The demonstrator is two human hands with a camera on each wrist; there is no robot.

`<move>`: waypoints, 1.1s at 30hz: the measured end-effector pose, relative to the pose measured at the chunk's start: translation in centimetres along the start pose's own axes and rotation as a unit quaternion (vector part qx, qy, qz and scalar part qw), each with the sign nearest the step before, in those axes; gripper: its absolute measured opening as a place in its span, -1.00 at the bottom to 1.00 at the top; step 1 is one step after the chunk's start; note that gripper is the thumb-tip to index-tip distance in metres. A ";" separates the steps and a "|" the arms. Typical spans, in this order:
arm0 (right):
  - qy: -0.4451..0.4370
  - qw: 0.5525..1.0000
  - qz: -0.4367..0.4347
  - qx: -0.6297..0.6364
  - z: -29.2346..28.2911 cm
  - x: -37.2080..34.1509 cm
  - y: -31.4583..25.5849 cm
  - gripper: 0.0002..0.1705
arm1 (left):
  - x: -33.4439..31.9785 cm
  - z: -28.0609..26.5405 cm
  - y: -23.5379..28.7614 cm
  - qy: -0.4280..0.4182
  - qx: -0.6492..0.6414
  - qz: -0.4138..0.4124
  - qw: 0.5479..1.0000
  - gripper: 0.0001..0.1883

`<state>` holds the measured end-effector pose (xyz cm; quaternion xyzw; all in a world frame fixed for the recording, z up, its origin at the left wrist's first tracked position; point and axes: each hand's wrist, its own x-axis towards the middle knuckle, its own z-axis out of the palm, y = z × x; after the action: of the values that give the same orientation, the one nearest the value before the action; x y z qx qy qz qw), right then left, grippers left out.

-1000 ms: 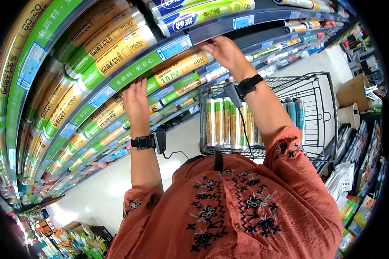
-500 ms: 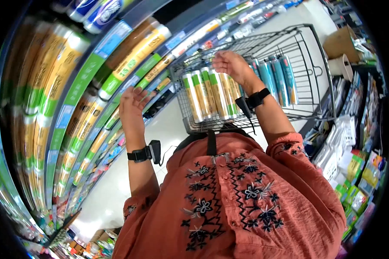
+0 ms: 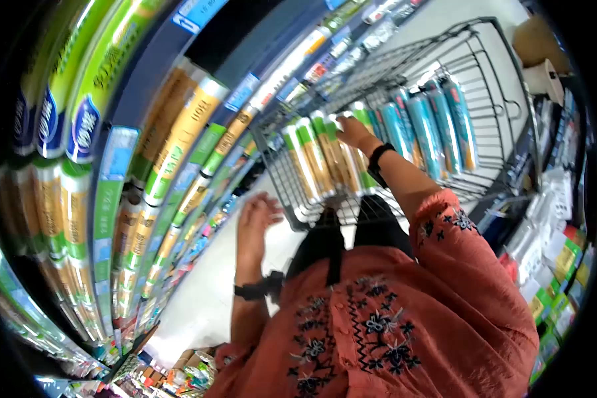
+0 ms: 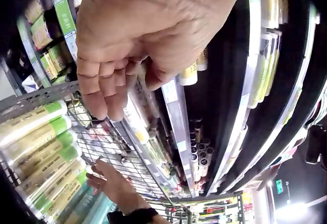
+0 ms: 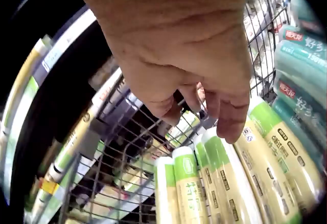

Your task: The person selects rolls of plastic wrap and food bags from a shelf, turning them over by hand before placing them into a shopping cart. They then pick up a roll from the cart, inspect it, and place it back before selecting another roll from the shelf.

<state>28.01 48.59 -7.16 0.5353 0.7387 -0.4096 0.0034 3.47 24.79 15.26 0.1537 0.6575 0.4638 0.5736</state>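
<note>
My right hand (image 3: 357, 131) is over green-and-tan rolls (image 3: 317, 159) standing in a wire cart (image 3: 282, 192). In the right wrist view, the fingers of my right hand (image 5: 194, 65) bend down beside the green end of one roll (image 5: 230, 178), with no roll gripped; whether a fingertip touches it I cannot tell. My left hand (image 3: 255, 222) hangs between the shelf and the cart, fingers loosely bent and holding nothing. The left wrist view shows my left hand (image 4: 148, 35) empty, with the right hand (image 4: 115, 185) by the rolls (image 4: 46, 157) below it.
Several teal rolls (image 3: 431, 132) stand in the cart's middle. Shelves of tan rolls (image 3: 182, 139) and green-and-blue rolls (image 3: 86, 99) line the left side. Bagged goods (image 3: 550, 199) and a cardboard box (image 3: 540, 43) are at the right, beyond the cart.
Both hands have left the shelf roll they were on. My right hand has moved over the cart's rolls, and my left has drawn back toward the cart. The view has turned and shifted.
</note>
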 end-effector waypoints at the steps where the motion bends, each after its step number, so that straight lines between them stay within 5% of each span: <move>1: -0.007 1.000 0.017 -0.010 0.6 0.6 -0.5 -0.34 | -0.2 0.1 -0.4 0.008 -0.003 -0.009 1.000 -0.62; 5: -0.088 0.993 0.057 -0.058 1.1 2.8 -1.9 -0.21 | -1.0 1.6 -0.9 0.036 -0.003 -0.048 0.998 -0.66; 17: -0.092 0.963 -0.064 -0.244 4.3 7.9 1.7 -0.42 | 0.7 4.8 -3.2 0.010 0.020 -0.121 0.992 -0.67; 21: -0.102 0.978 0.009 -0.182 0.6 6.2 -0.9 -0.33 | 1.1 5.4 -3.5 0.006 0.033 -0.133 0.991 -0.68; 31: -0.085 0.996 -0.003 -0.031 -0.7 5.8 0.0 -0.20 | 1.8 6.6 -3.4 -0.025 0.042 -0.134 0.990 -0.65; 33: -0.010 0.998 -0.056 0.002 -0.5 4.7 0.5 -0.15 | 1.7 6.7 -3.1 -0.026 0.042 -0.120 0.992 -0.63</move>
<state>26.66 52.61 -9.23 0.4896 0.7662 -0.4160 -0.0137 9.98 27.30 12.35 0.1095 0.6753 0.3593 0.6347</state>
